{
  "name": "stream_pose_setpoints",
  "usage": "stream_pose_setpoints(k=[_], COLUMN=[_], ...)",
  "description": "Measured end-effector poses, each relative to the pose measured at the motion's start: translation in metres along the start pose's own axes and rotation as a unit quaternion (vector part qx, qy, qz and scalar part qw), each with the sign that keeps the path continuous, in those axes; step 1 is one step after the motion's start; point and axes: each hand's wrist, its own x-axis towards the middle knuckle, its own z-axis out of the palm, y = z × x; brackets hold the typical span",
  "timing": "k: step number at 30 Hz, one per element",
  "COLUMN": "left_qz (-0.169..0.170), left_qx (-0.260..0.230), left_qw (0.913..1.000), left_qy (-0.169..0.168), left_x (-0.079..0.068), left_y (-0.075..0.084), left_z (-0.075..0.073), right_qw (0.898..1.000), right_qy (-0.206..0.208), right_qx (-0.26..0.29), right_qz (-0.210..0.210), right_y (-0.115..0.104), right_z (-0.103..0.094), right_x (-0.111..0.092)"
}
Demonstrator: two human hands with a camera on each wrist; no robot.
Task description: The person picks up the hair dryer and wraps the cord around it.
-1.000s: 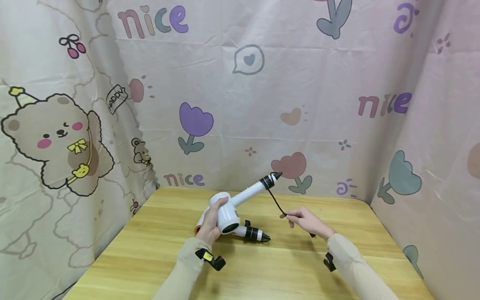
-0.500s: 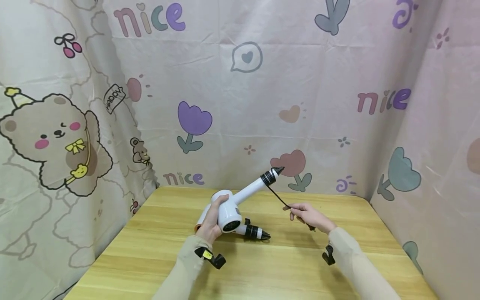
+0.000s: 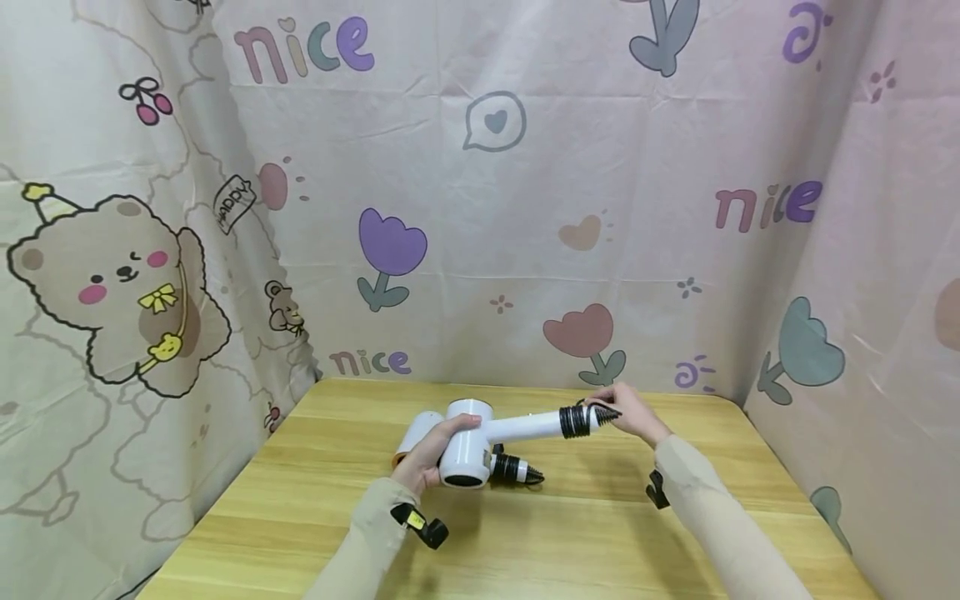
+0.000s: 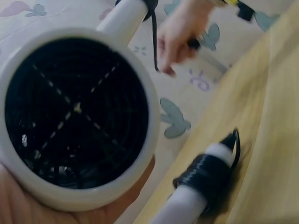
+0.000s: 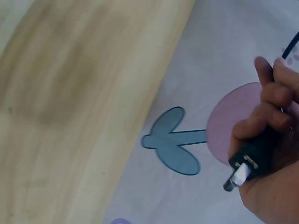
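Observation:
My left hand point(image 3: 423, 457) grips a white hair dryer point(image 3: 467, 454) by its head, above the table. Its handle points right, nearly level, with a black cord point(image 3: 575, 422) wound round it near the tapered end. In the left wrist view, the dark round grille point(image 4: 77, 112) faces the camera. Just behind the handle's end, my right hand point(image 3: 633, 412) pinches the loose part of the cord. The right wrist view shows the cord's plug point(image 5: 252, 158) with metal prongs, tucked under curled fingers. A second white hair dryer point(image 3: 417, 433) lies behind, partly hidden by the first.
The second dryer's handle also carries a coiled black cord point(image 3: 507, 469) and lies on the wooden table point(image 3: 600, 533). Printed curtains point(image 3: 480, 208) hang along the back and both sides, close to the table's edges.
The held dryer's handle has swung down from slanting upward to nearly level. My right hand, pinching the cord, has moved up and round behind the handle's end.

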Motion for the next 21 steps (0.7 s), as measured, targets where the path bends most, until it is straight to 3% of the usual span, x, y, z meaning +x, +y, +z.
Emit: stream_pose_setpoints(k=[7, 15, 21], left_qz=[0.050, 0.087, 0.099], left_qx=[0.104, 0.193, 0.220], left_qw=[0.9924, 0.9731, 0.9625], left_qy=[0.041, 0.089, 0.125], left_x=[-0.001, -0.001, -0.001], left_y=[-0.001, 0.002, 0.005], left_z=[-0.001, 0.000, 0.000], right_qw=[0.998, 0.996, 0.994], right_qy=[0.054, 0.089, 0.110], right_qx=[-0.022, -0.005, 0.007], right_qz=[0.031, 0.013, -0.008], right_y=[-0.020, -0.043, -0.056], right_z=[-0.010, -0.009, -0.007], right_x=[0.001, -0.002, -0.005])
